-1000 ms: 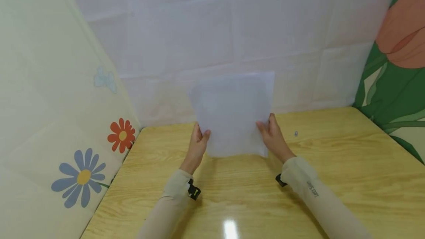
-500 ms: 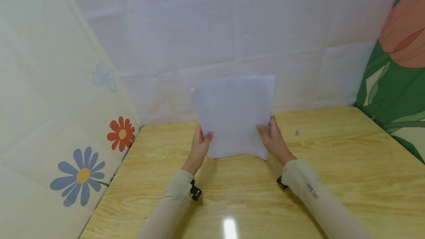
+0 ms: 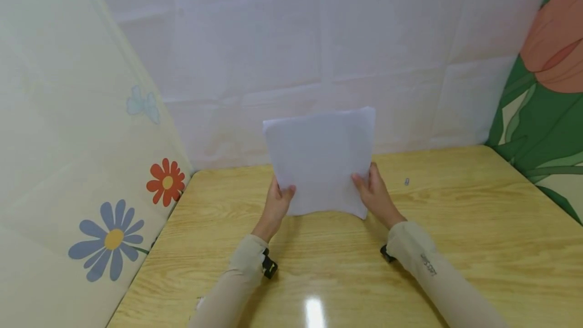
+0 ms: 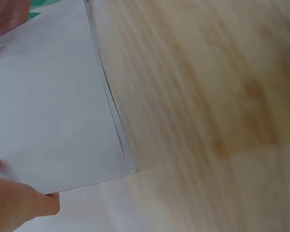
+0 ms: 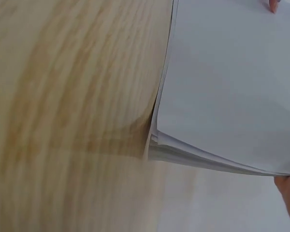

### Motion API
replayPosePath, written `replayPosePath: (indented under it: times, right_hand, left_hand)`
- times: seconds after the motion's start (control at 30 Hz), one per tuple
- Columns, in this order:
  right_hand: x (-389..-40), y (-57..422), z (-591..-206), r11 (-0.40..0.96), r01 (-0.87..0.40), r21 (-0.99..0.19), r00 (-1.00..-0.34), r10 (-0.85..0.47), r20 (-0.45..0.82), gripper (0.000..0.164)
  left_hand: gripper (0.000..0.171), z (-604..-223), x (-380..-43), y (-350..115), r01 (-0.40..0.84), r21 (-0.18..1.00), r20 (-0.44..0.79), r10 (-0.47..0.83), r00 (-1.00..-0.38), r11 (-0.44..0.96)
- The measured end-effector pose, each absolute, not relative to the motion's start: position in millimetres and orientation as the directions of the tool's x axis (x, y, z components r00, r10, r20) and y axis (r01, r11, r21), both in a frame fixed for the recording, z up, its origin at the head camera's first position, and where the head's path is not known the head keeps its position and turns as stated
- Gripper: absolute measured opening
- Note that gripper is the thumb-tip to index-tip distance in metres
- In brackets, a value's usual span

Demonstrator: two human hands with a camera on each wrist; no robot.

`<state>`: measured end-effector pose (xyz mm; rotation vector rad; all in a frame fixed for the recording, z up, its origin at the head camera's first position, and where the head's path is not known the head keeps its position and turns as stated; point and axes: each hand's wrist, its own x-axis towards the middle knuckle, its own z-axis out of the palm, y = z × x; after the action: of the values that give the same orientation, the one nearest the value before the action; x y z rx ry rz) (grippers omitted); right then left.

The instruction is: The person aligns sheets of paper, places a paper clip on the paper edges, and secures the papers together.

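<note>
A stack of white paper sheets (image 3: 321,161) is held up over the table, tilted, its lower edge bowed. My left hand (image 3: 276,204) grips its left side, thumb on the near face and fingers behind. On the opposite side my right hand (image 3: 377,194) pinches the stack the same way. In the right wrist view the layered sheet edges of the stack (image 5: 208,162) are slightly fanned at one corner. The left wrist view shows the stack (image 4: 53,101) with its edges nearly together and part of my left hand (image 4: 19,203) at its side.
A wood-grain table (image 3: 455,227) lies under the hands. A small paper clip-like item (image 3: 407,181) rests on it to the right. Something small and pale (image 3: 200,301) lies beside the left sleeve. A white cloth wall (image 3: 255,39) stands behind, with a flowered panel (image 3: 45,140) at left.
The top edge of the stack has come down a little and its corners look better lined up. My left hand has shifted slightly right and down.
</note>
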<state>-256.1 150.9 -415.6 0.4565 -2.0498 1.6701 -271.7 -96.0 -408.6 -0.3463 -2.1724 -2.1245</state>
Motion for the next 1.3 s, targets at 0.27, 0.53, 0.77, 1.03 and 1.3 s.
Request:
replayPosePath:
  times: [0.27, 0.53, 0.77, 1.03, 1.3]
  right_hand:
    - [-255, 154, -417, 0.178, -0.437, -0.882, -0.897, -0.005, 0.443, 0.042]
    - [-256, 160, -408, 0.175, -0.401, -0.899, -0.915, -0.043, 0.400, 0.048]
    - [-258, 160, -375, 0.193, -0.457, -0.868, -0.887, -0.029, 0.461, 0.052]
    - [-260, 154, -333, 0.138, -0.568, -0.811, -0.811, 0.073, 0.580, 0.038]
    - [-254, 146, -324, 0.125, -0.562, -0.818, -0.808, 0.126, 0.575, 0.039]
  left_hand:
    - [0.056, -408, -271, -97, 0.176, 0.983, 0.170, 0.119, -0.978, 0.047]
    - [0.064, -384, -266, -108, 0.239, 0.971, 0.227, 0.280, -0.933, 0.011]
    - [0.039, -326, -255, -111, 0.440, 0.898, 0.421, 0.289, -0.860, 0.000]
    - [0.031, -292, -251, -102, 0.582, 0.813, 0.571, 0.173, -0.803, 0.022]
    - [0.023, -287, -248, -90, 0.614, 0.787, 0.609, 0.081, -0.789, 0.057]
